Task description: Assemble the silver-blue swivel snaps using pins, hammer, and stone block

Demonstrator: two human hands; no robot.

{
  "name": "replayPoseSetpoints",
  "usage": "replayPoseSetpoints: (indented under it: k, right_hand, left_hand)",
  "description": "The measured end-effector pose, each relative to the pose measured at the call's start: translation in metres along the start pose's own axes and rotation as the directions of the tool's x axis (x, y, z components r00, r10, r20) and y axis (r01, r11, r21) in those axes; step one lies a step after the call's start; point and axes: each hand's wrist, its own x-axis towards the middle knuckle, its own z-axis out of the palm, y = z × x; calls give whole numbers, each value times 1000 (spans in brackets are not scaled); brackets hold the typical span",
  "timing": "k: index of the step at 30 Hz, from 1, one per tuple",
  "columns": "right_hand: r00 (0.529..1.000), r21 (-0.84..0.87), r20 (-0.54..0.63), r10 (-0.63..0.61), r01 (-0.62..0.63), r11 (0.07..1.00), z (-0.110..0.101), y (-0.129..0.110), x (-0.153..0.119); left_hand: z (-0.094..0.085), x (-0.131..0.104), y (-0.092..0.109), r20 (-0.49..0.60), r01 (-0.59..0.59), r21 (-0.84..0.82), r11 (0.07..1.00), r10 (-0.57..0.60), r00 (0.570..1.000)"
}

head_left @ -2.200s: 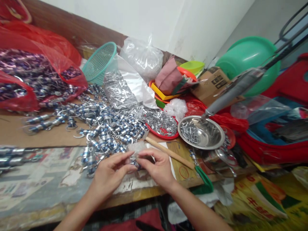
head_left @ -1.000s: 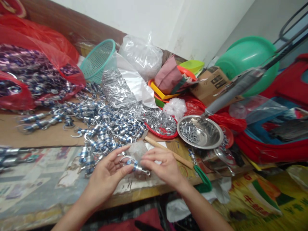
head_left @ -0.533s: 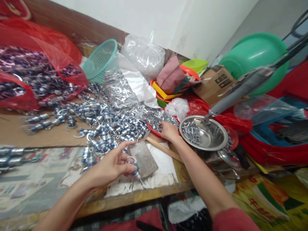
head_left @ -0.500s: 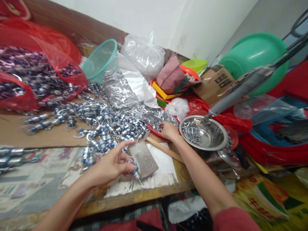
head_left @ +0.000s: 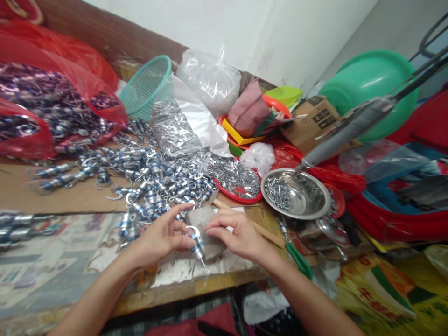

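Note:
Between thumb and fingers, my left hand (head_left: 163,235) grips a small blue-and-silver metal fitting (head_left: 198,247) with a curved hook at its upper end and a ring at its lower end. My right hand (head_left: 234,231) is close beside it, fingertips pinched together near the hook; whatever they hold is too small to make out. Under both hands lies a grey metal block (head_left: 201,215), partly covered by the fingers. A wooden handle (head_left: 268,233) runs out from behind my right hand. Many similar blue-and-silver fittings (head_left: 157,182) are heaped just beyond my left hand.
A red tray (head_left: 241,199) of small silver metal pieces sits behind my right hand. Right of it stands a steel bowl (head_left: 313,196) holding metal pins. A grey tool (head_left: 343,130) slants above the bowl. Green scissor-like handles (head_left: 299,261) lie near the table edge. A red bag (head_left: 119,114) holds more fittings.
My right hand has moved from the red tray back toward me, to beside the fitting in my left hand. My left hand keeps its grip, nearly still.

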Motion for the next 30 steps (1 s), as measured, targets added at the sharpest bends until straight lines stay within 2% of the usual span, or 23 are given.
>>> replayPoseSetpoints:
  k: [2,4,6,8,11,15,20,27,29,30]
  right_hand:
    - [984,-98,-95,-152,143,985,6,-2,-6]
    - [943,-230,-128,-309,275,934,13,-1,-11]
    - [900,-362,-80,-428,374,854,19,-2,-17]
    - [876,-470,13,-483,432,770,25,-6,-21]
    - [867,-587,104,-488,449,674,30,-14,-24]
    - [860,-662,69,-505,418,622,34,-20,-24]
    - [872,-684,58,-486,389,617,35,-22,-25]
    - [914,-730,128,-385,349,588,40,-30,-27]
    - [922,-722,120,-368,336,605,41,-32,-30]
    - [927,-689,121,-355,336,642,39,-31,-31]
  left_hand:
    - [0,0,-1,3,-9,-12,1000,9,1000]
    - [-1,-1,-2,7,-13,-21,1000,13,1000]
    - [0,-1,-2,4,-11,-26,1000,11,1000]
    - [0,-2,-1,-2,-9,-30,1000,9,1000]
    - [1,-2,1,-10,-6,-34,999,6,1000]
    - [3,-3,2,-21,4,-30,1000,-5,1000]
    - [3,-4,4,-22,12,-32,999,-12,1000]
    - [5,-4,6,-47,31,-29,999,-32,998]
    - [4,-4,5,-46,28,-32,999,-29,999]
    - [4,-3,4,-43,25,-35,999,-26,999]
